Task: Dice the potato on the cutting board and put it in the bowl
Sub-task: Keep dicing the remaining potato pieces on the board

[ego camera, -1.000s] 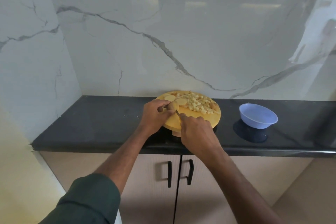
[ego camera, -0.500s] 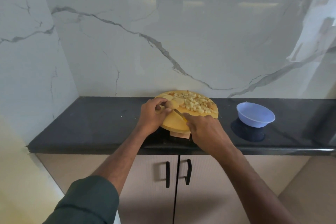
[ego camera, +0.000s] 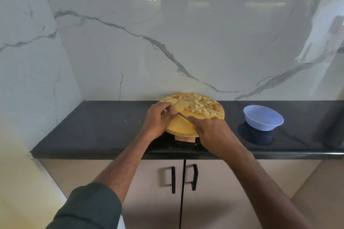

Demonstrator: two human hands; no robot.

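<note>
Nearest us, our right hand point(ego camera: 214, 132) is wrapped round the knife point(ego camera: 183, 116) handle, the blade angling left across the round cutting board point(ego camera: 180, 126). Our left hand point(ego camera: 158, 117) curls over the remaining piece of potato point(ego camera: 174, 108) at the board's left edge, pinning it where the blade meets it. We judge we are mid-dicing: a few round slices point(ego camera: 179, 106) still lie whole just beyond the fingers, and a heap of diced potato point(ego camera: 201, 106) covers the far right of the board. The next cut calls for fingertips tucked back from the edge and the piece held steady. Further right on the dark counter point(ego camera: 104, 128), well apart from the board, the blue bowl point(ego camera: 263, 118) stands upright and looks empty; nothing has been moved into it yet
</note>
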